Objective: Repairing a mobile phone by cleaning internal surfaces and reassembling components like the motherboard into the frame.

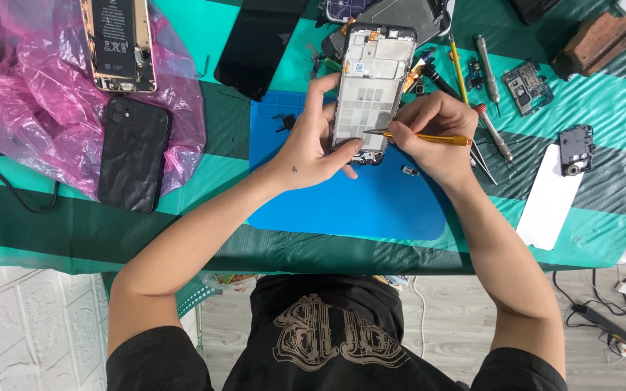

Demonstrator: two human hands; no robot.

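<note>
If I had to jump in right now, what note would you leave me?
Left hand: steadies the opened phone frame at its lower edge on the blue mat.
Right hand: holds a yellow-handled tool, tip at the frame's bottom end.
Done: the frame is stripped; a small circuit board and a camera module lie to the right.
Left: the bottom part is still being worked.

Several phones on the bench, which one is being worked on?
The stripped phone frame on the blue mat: left hand steadies it, right hand probes it with a yellow tool. The others lie untouched.
</note>
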